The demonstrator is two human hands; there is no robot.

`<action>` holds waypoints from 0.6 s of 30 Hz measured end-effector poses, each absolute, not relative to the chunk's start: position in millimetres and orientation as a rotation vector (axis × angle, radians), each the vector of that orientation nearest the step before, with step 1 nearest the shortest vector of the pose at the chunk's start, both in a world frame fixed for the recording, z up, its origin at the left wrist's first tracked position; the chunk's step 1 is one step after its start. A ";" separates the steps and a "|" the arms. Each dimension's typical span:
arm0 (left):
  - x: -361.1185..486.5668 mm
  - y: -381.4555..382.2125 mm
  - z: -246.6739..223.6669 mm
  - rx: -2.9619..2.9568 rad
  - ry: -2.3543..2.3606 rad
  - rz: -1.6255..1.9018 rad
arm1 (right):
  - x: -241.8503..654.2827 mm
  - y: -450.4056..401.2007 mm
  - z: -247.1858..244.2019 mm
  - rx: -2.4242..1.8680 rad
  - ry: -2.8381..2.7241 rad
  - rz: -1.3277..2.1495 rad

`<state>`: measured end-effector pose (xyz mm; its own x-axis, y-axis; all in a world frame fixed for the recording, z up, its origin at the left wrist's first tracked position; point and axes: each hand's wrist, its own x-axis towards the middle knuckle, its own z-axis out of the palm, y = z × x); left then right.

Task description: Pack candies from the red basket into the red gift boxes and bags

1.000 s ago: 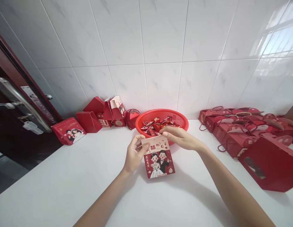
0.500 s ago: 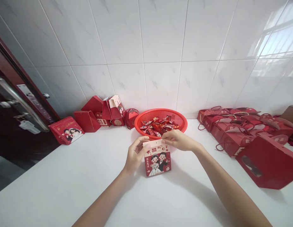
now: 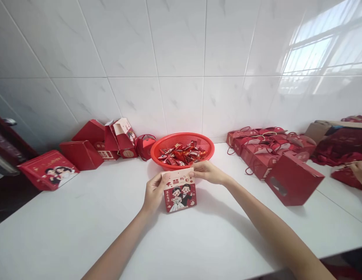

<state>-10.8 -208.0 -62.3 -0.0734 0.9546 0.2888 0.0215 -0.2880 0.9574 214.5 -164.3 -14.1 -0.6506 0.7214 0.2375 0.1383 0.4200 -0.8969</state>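
While both forearms reach in from the near edge, the person's left hand (image 3: pixel 154 191) and right hand (image 3: pixel 208 173) meet at one small printed box (image 3: pixel 181 196), mid-counter, just in front of a red basket (image 3: pixel 185 139). Left fingers closed on the upper left corner, thumb across the front face; right fingers pinched at the upper right corner. Box roughly upright, cartoon couple facing the wearer, pale band with lettering along the top. Whether its base touches the white counter (image 3: pixel 81 233) is hard to tell.

Basket oval, mesh-walled, holding wrapped sweets (image 3: pixel 183 153), mostly red; its near rim lies right behind the box top.

To the left, against the tiled wall (image 3: pixel 181 46): a group of red cartons, among them a couple-printed carton (image 3: pixel 51 171) leaning back and a plain red carton (image 3: pixel 83 155) beside it.

To the right: rows of handled boxes (image 3: pixel 259 153), packed close, cords looped on top. Nearer, a larger windowed box (image 3: pixel 294 181) stands tilted. At the far right edge, another person's hand (image 3: pixel 360 173), partly cut off, at a red item (image 3: pixel 347 177), details unclear.
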 end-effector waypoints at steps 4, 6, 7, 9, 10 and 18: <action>-12.0 -204.8 -72.0 1.451 0.988 1.434 | 232.7 -188.8 -13.9 -0.853 -1.959 1.003; -13.1 -201.2 -76.6 1.446 0.977 1.445 | 253.6 -204.1 -0.7 -0.917 -1.909 0.797; -13.4 -199.5 -78.1 1.438 0.999 1.446 | 266.8 -212.6 8.8 -0.940 -1.857 0.679; -12.7 -197.3 -79.5 1.426 1.060 1.438 | 296.7 -230.6 31.3 -0.961 -1.707 0.436; -11.9 -196.9 -79.5 1.424 1.080 1.432 | 312.6 -239.7 42.9 -0.974 -1.600 0.302; -3.7 -200.6 -76.9 1.412 1.146 1.347 | 443.9 -277.2 69.6 -1.254 -0.887 -0.685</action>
